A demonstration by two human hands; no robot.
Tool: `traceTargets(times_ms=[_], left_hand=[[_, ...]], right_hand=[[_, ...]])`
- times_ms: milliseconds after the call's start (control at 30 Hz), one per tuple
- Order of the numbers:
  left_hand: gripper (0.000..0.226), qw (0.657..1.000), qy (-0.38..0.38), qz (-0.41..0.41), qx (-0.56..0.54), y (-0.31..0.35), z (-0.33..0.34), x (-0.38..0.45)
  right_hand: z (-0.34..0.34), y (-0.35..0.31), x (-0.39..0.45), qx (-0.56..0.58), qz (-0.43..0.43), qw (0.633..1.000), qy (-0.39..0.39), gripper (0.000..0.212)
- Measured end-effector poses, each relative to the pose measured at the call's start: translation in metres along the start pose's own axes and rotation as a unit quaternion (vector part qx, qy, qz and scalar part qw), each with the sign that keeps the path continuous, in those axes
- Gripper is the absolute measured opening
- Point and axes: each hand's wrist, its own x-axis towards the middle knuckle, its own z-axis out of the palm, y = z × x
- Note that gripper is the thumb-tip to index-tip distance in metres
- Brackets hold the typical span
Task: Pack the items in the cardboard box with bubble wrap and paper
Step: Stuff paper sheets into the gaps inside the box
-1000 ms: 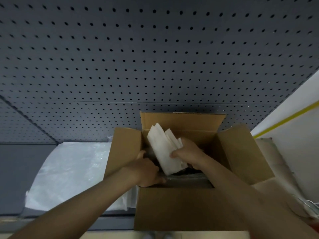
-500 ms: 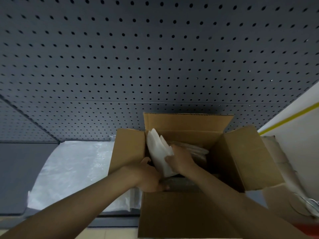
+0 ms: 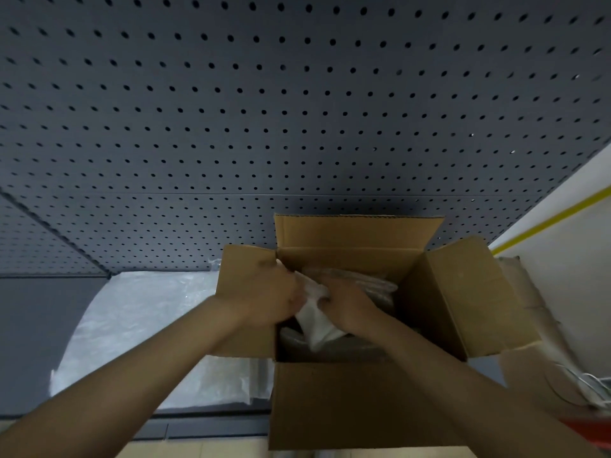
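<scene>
An open cardboard box point(image 3: 347, 401) fills the lower middle of the frame, its four flaps standing out and up, the far flap rising against a dark grey pegboard point(image 3: 264, 110) that covers the whole upper part of the picture. Both of the person's arms reach in from the bottom edge and meet over the box's left half. The left hand point(image 3: 264, 297) lies across the inner edge of the left flap with its fingers curled onto a white wad of paper point(image 3: 314, 320), and the right hand point(image 3: 347, 304) grips the same paper from the other side, so the paper is pinched between them just inside the opening. The hands and forearms hide much of the box's inside; behind and to the right of them, a bundle wrapped in bubble wrap point(image 3: 367, 282) shows inside the box, and something dark lies below the paper, too shadowed to make out. At the left of the frame a sheet of clear bubble wrap point(image 3: 139, 328) lies spread on the grey surface, touching the box's left side. At the lower right, beside the box, are flat brown cardboard point(image 3: 529, 375) and a few thin white cords point(image 3: 591, 385). A yellow stripe point(image 3: 545, 219) crosses the pale wall at the right edge. No writing or label can be read anywhere.
</scene>
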Motion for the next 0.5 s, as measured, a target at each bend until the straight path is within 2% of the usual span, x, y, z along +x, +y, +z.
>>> traceTargets(times_ms=[67, 100, 167, 233, 333, 400, 500], left_hand=[[0.026, 0.993, 0.107, -0.032, 0.035, -0.010, -0.010, 0.002], [0.033, 0.989, 0.135, -0.054, 0.042, -0.015, -0.011, 0.004], [0.058, 0.986, 0.134, -0.089, 0.040, -0.020, -0.006, 0.009], [0.070, 0.989, 0.119, -0.078, 0.046, -0.021, -0.003, 0.012], [0.067, 0.996, 0.083, -0.024, -0.035, -0.019, 0.000, 0.015], [0.065, 0.992, 0.067, -0.020, -0.103, -0.017, 0.001, 0.016], [0.066, 0.969, 0.106, -0.050, -0.217, -0.015, 0.005, 0.020]], right_hand=[[-0.010, 0.008, -0.003, 0.033, 0.012, 0.999, -0.028, 0.043], [-0.016, 0.012, -0.005, 0.049, 0.008, 0.998, -0.036, 0.044], [-0.028, 0.018, -0.008, 0.080, 0.007, 0.995, -0.055, 0.046], [-0.038, 0.022, -0.010, 0.116, 0.014, 0.990, -0.080, 0.044], [-0.044, 0.026, -0.010, 0.112, 0.011, 0.989, -0.096, 0.040], [-0.044, 0.028, -0.009, 0.108, 0.003, 0.989, -0.101, 0.038], [-0.043, 0.034, -0.011, 0.165, 0.012, 0.981, -0.104, 0.040]])
